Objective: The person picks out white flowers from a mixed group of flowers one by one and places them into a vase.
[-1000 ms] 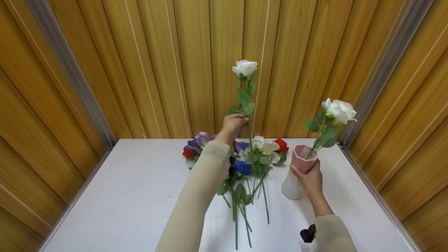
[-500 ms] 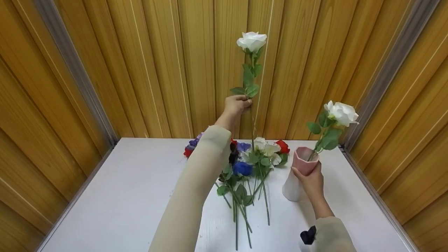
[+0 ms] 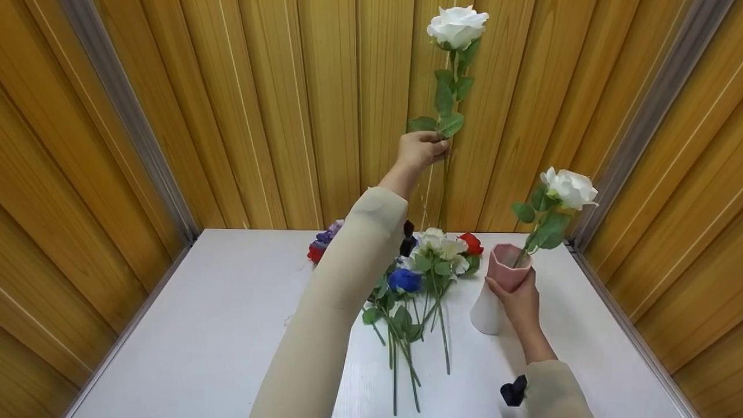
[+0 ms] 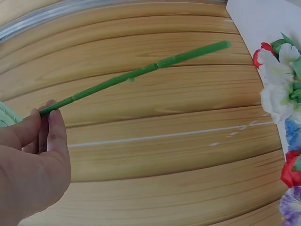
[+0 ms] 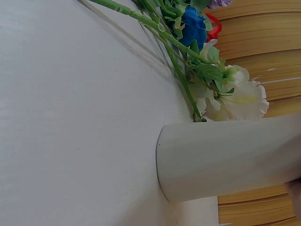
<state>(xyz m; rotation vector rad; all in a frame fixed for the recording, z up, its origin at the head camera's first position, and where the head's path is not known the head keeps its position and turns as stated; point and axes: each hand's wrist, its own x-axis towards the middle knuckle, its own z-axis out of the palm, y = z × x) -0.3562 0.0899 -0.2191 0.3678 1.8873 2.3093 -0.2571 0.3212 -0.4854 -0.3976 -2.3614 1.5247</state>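
Note:
High over the back of the table, my left hand (image 3: 422,152) pinches the stem of a white rose (image 3: 458,27) just below its leaves. In the left wrist view the rose's green stem (image 4: 150,68) sticks out past the fingertips, its lower end free in the air. My right hand (image 3: 520,302) grips a pink and white vase (image 3: 509,273) below its rim, and the vase stands upright on the table. A second white rose (image 3: 571,188) stands in the vase, leaning right. Only the vase's white lower part (image 5: 225,157) shows in the right wrist view.
Loose flowers lie piled mid-table left of the vase: a blue flower (image 3: 405,280), white blooms (image 3: 438,244), a red flower (image 3: 471,244) and purple ones (image 3: 329,232). Their stems (image 3: 400,360) point toward the front edge. A wood-patterned wall (image 3: 325,116) rises behind the white table (image 3: 191,325).
My left hand has lifted the white rose well up and moved it somewhat to the right, raising its stem off the flower pile. The right hand stays on the vase, which barely shifts.

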